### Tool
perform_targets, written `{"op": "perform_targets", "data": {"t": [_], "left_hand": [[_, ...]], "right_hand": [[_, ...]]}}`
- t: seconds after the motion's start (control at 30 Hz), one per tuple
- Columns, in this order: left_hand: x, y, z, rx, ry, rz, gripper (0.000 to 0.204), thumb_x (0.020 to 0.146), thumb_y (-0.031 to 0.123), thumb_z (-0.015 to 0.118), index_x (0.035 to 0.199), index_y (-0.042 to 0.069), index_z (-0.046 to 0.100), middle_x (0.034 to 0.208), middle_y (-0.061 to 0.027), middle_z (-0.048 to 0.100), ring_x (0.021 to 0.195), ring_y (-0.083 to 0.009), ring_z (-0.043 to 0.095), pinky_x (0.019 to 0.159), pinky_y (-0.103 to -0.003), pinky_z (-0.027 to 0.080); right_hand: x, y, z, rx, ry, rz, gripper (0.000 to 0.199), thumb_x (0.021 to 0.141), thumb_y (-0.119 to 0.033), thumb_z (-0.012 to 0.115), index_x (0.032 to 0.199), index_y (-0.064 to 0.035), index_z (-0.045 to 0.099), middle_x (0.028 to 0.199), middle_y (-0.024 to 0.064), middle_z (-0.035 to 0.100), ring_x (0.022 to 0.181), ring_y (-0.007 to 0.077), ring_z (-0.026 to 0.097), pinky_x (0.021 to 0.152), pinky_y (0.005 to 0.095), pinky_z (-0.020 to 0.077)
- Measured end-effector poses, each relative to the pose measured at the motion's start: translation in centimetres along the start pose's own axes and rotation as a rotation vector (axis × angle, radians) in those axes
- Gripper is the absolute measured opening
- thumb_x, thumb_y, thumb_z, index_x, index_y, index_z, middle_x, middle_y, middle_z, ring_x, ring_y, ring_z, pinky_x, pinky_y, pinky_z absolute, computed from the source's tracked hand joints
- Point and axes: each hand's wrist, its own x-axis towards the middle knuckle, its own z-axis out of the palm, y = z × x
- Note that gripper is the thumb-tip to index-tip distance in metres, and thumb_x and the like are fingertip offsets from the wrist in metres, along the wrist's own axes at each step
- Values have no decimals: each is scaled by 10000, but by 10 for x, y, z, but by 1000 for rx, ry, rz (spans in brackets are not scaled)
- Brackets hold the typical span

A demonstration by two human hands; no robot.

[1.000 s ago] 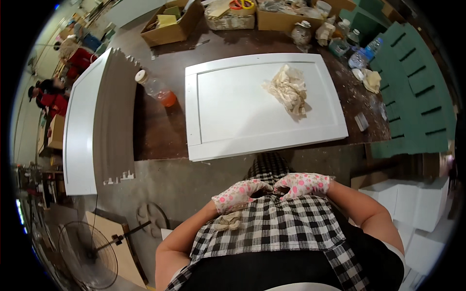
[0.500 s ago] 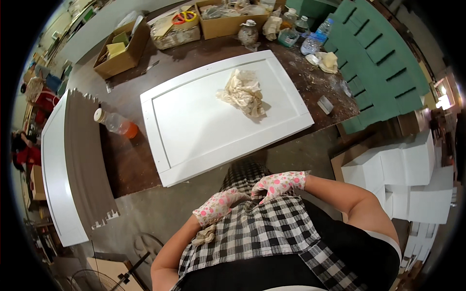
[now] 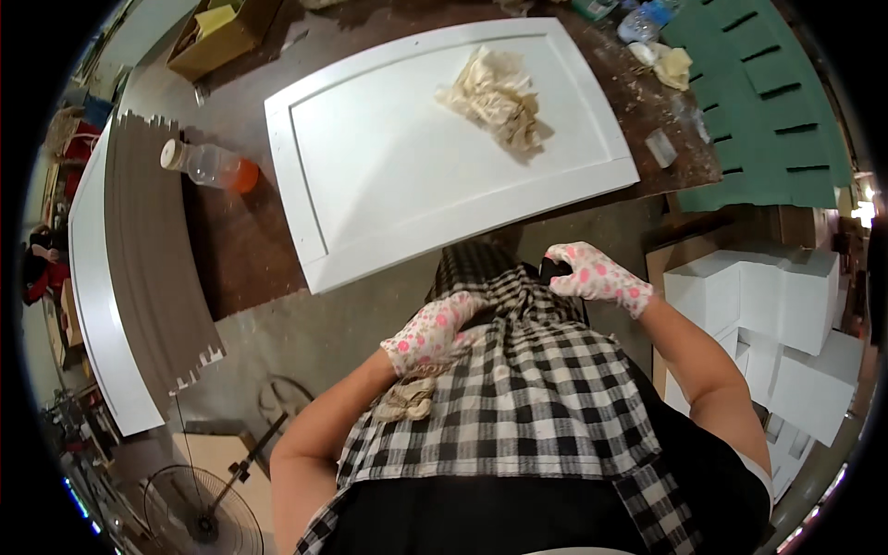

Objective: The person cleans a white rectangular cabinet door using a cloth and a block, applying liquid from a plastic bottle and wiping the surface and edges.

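Observation:
Both my hands wear white gloves with pink flowers. My left hand is closed on the black-and-white checked apron, its fingertips tucked into gathered folds at the front. Out to the right of the apron, my right hand pinches a small black thing between thumb and fingers; its kind is hard to make out. A beige bunched cloth sticks out below my left wrist. In front of me a white framed panel lies on the table, with a crumpled cream cloth on it.
Left of the panel, a clear bottle with orange liquid stands near a tall stack of panels. A cardboard box sits behind. White boxes and a green slotted board are at right; a fan is lower left.
My right hand has moved away from the left, out to the right, and now holds a small black thing. My left hand stays at the apron front. The view has tilted downward.

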Motion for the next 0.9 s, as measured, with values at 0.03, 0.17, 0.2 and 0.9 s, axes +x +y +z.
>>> {"op": "perform_targets", "data": {"t": [0.03, 0.17, 0.2, 0.9], "left_hand": [[1, 2, -2, -20, 103, 31, 375, 900, 103, 596, 1252, -11, 533, 1167, -188, 592, 1075, -334, 575, 932, -390, 463], [-18, 17, -32, -777, 103, -490, 333, 964, 243, 585, 1181, -9, 583, 928, -39, 629, 726, -106, 586, 713, -285, 509], [-26, 13, -44, -452, 135, -530, 358, 987, 275, 523, 1208, 0, 586, 980, -71, 639, 811, -140, 599, 757, -299, 504], [-20, -86, -111, 42, -96, -640, 440, 960, 248, 477, 1334, 18, 504, 1328, -139, 535, 1211, -260, 486, 1013, -362, 384]], "right_hand": [[-1, -5, 2, 79, 27, -31, 406, 808, -175, 624, 1123, 78, 588, 920, 165, 638, 888, 284, 612, 803, 381, 500], [-3, -25, -1, 887, -117, 278, 410, 808, -112, 620, 1172, 72, 575, 830, 64, 574, 620, 125, 524, 565, 269, 442], [-7, -24, 0, 1200, -92, 258, 425, 807, -78, 629, 1205, 52, 556, 803, 17, 513, 540, 48, 402, 489, 207, 337], [-196, 105, 158, 506, -132, 1043, 176, 804, -194, 560, 783, -39, 640, 684, 117, 627, 615, 216, 608, 489, 355, 470]]}}
